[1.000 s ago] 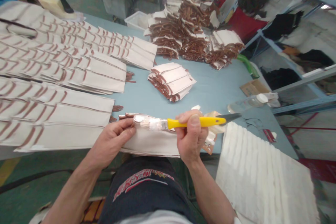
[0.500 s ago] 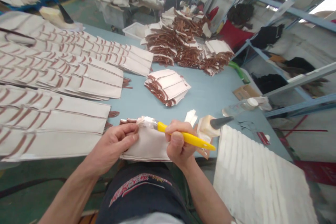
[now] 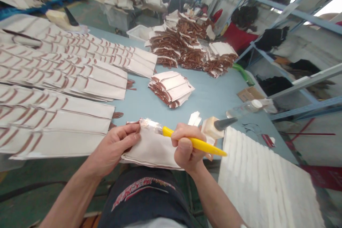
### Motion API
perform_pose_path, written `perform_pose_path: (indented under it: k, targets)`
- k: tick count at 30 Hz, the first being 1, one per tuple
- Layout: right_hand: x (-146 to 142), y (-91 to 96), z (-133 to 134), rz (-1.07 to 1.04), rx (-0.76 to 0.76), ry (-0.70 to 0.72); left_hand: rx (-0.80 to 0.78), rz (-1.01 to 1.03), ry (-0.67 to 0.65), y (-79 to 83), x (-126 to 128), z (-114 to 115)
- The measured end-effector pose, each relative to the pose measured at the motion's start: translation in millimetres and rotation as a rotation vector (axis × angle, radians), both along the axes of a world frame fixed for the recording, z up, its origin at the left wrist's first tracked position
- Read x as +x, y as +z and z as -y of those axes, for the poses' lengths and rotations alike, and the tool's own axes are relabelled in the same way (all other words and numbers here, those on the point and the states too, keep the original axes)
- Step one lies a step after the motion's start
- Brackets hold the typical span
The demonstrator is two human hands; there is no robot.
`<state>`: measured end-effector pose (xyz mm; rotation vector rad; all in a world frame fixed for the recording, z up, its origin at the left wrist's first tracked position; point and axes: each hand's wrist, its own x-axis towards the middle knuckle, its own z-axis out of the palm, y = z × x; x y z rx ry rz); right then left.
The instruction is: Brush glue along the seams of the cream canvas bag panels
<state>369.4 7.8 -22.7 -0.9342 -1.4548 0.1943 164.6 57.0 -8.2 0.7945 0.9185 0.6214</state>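
My right hand (image 3: 189, 146) is closed round the yellow handle of a brush (image 3: 200, 145). The brush's pale, caked bristles lie on the top edge of a cream fabric piece (image 3: 157, 148) at the table's front edge. My left hand (image 3: 117, 144) grips the left end of that piece, fingers on its brown-edged corner and thumb on top. A small stack of cream pieces with brown edges (image 3: 172, 87) sits just beyond. Right of the brush stands a yellowish block-shaped container with a dark spout (image 3: 213, 128).
Overlapping rows of cream pieces (image 3: 61, 131) cover the left of the table. A tall heap of brown-edged pieces (image 3: 184, 39) stands at the back. To the right are a clear bottle (image 3: 245, 108), a white ribbed pad stack (image 3: 264, 181) and a metal shelf (image 3: 307, 89).
My right hand and the brush have shifted slightly right and down. The left hand keeps its grip, and the fabric piece sits slightly lower at its right side.
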Motion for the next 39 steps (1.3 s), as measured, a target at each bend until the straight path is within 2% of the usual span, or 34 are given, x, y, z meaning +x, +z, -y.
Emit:
perform_pose_path:
  k: [3,7,9,12,14,17,20,22,26,30,32,35,39]
  targets:
    - [-1.1,-1.5,-1.0,0.014,-0.061,0.023,0.009,-0.025,-0.004,-1.6,-4.9,3.2]
    - [-5.2,0.8,-5.5,-0.001,-0.093,-0.115,0.026,-0.021,0.008,-3.1,-8.9,6.8]
    - [-10.2,1.1,-6.9,0.059,-0.12,-0.177,0.045,-0.013,0.004,-3.0,-7.5,6.8]
    - [-19.5,-2.1,-13.4,0.206,-0.196,-0.199,0.107,-0.024,0.0,-1.1,-2.5,2.2]
    - [-22.6,-3.6,-22.2,0.22,-0.221,-0.212,0.175,-0.035,-0.007,1.7,-2.0,-2.9]
    - [-17.3,1.5,-36.3,0.13,-0.201,-0.264,0.329,-0.128,-0.054,7.1,-12.2,-8.4]
    - [-6.1,10.8,-44.6,0.083,-0.186,-0.295,0.522,-0.268,-0.117,10.4,-29.4,-5.2]
    - [-2.2,12.1,-48.7,0.081,-0.21,-0.301,0.594,-0.318,-0.148,10.6,-36.3,1.4]
    - [-9.2,-1.8,-61.2,0.084,-0.281,-0.268,0.691,-0.382,-0.206,9.1,-30.9,14.3]
    - [-16.9,-11.7,-63.5,0.05,-0.314,-0.253,0.741,-0.401,-0.182,7.5,-21.8,16.8]
    - [-16.3,-5.8,-52.6,-0.073,-0.281,-0.197,0.744,-0.432,-0.149,6.6,-22.9,14.6]
    - [-14.3,12.8,-27.3,-0.331,-0.255,-0.063,0.733,-0.489,-0.092,4.5,-29.5,10.8]
    - [-15.2,33.9,-5.2,-0.512,-0.358,0.079,0.717,-0.532,-0.042,1.9,-37.3,9.5]
